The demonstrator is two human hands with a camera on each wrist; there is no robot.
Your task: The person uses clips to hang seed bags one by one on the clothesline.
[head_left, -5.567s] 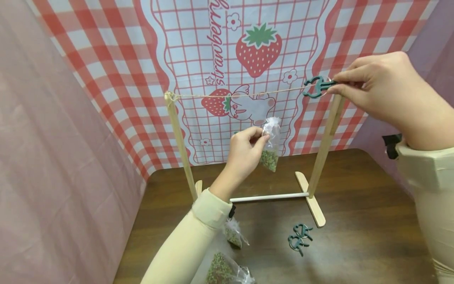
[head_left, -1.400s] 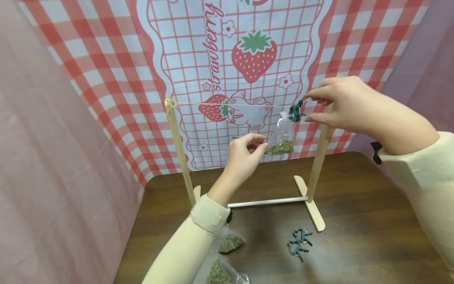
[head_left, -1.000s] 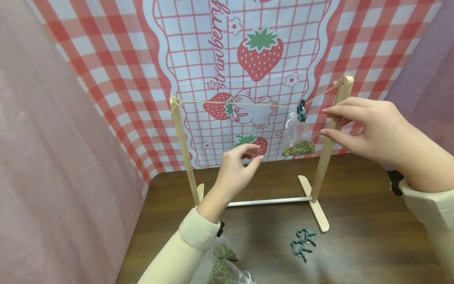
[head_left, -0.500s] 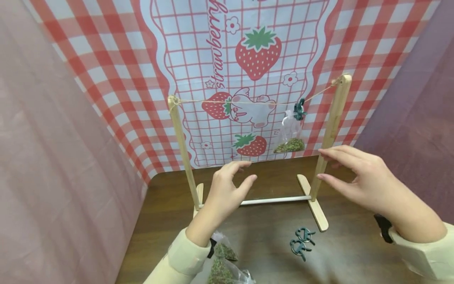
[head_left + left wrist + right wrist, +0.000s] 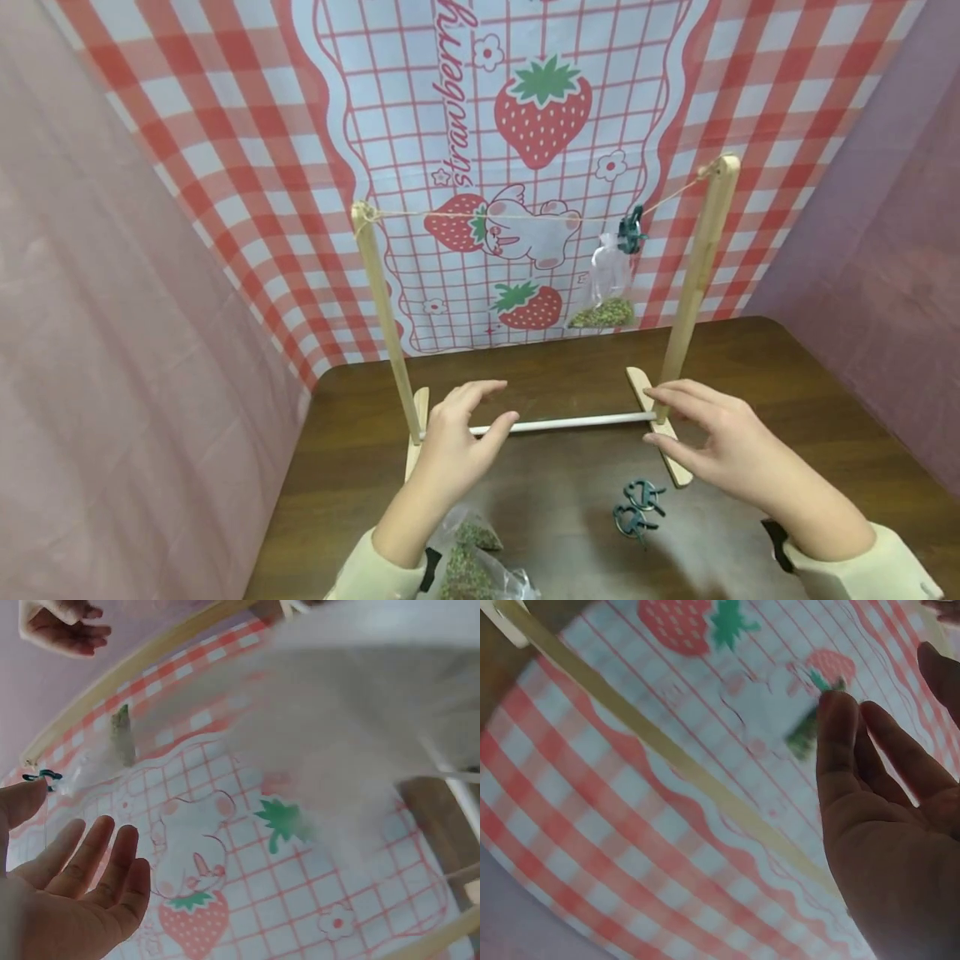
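A sheer white pouch [image 5: 606, 283] with green dried bits in its bottom hangs from the string [image 5: 465, 215] near the right post. A dark green clip [image 5: 632, 230] fastens its top corner to the string. My left hand [image 5: 453, 433], thumb and fingers apart, holds nothing in front of the left part of the white rod. Over the foot of the right post is my right hand [image 5: 720, 433], also holding nothing. In the left wrist view the left hand's fingers [image 5: 101, 862] are spread. Below the hands lie two more green clips [image 5: 637, 508] on the table.
The wooden frame has a left post [image 5: 382, 325], a right post [image 5: 699, 283] and a white rod [image 5: 577, 422] low between them. More filled pouches [image 5: 468, 562] lie at the table's [image 5: 337, 500] front, left of centre. A strawberry-print cloth [image 5: 543, 108] hangs behind.
The pouch, earlier in my left hand, now hangs clipped to the string. My right hand has let go of the clip. Both hands have come down and back from the string.
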